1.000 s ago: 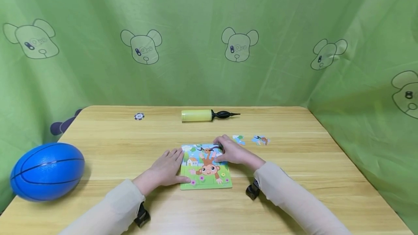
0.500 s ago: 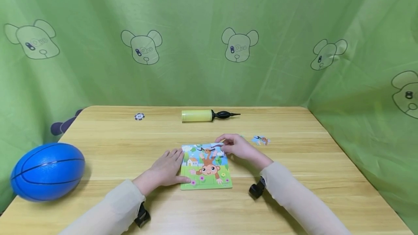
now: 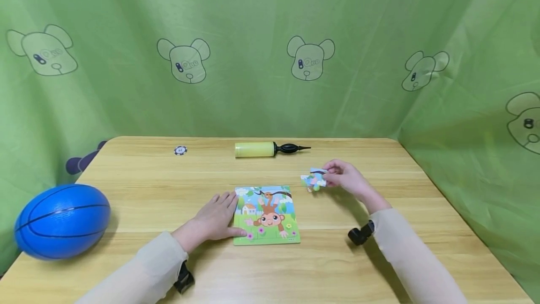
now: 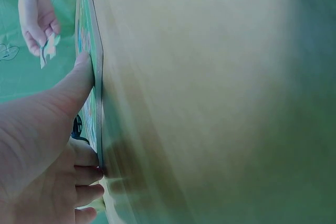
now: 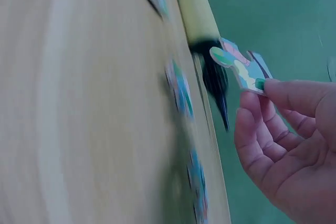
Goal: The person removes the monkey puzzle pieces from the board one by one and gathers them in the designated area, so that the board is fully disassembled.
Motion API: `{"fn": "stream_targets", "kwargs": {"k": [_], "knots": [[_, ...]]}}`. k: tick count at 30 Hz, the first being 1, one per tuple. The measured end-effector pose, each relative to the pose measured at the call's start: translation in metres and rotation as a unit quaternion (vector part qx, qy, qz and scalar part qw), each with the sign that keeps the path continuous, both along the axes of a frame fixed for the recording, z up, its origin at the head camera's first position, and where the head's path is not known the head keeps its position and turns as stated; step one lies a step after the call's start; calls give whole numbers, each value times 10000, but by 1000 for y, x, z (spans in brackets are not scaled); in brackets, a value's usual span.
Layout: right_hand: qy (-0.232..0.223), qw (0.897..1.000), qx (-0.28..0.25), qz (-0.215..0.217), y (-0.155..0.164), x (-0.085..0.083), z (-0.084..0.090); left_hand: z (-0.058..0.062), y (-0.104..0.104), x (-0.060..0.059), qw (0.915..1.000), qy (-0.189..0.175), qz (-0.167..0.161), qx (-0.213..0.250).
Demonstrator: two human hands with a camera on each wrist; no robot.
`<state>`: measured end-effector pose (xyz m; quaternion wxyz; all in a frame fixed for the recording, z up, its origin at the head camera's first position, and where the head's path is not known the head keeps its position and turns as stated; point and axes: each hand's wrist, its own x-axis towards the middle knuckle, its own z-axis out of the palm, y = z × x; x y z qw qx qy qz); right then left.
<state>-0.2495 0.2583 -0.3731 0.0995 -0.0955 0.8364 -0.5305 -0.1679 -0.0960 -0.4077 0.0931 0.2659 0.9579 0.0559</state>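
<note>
In the head view a square monkey jigsaw puzzle (image 3: 266,215) lies on the table. My left hand (image 3: 215,217) rests at its left side, with the thumb over the near left corner and the fingers stretched along the edge. My right hand (image 3: 348,179) is raised beyond the puzzle's far right corner and pinches a jigsaw piece (image 5: 241,69) between thumb and fingers. That piece is light blue with a dark branch, pink and green. A loose jigsaw piece (image 5: 180,90) lies on the table below it, and another loose piece (image 5: 198,187) lies farther along, hidden by my hand in the head view.
A yellow hand pump (image 3: 255,149) with a black nozzle lies near the table's back edge. To its left is a small round chip (image 3: 180,150). A large blue ball (image 3: 63,222) stands at the table's left edge. Green curtain (image 3: 249,102) hangs behind and beside the table.
My right hand has lifted the piece off the puzzle's top right corner and carried it right, over the loose pieces. My left hand has stayed in place.
</note>
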Motion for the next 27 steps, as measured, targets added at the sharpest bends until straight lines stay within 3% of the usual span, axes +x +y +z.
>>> {"fn": "stream_targets", "kwargs": {"k": [5, 15, 27], "knots": [[69, 9991, 67, -404, 35, -2, 1, 0, 0, 0, 10000, -11, 6, 5], [182, 9911, 811, -1041, 96, -14, -11, 0, 0, -1, 10000, 10, -29, -4], [-402, 9831, 1066, -1430, 129, -29, -28, -2, 0, -1, 10000, 11, -17, -12]]}}
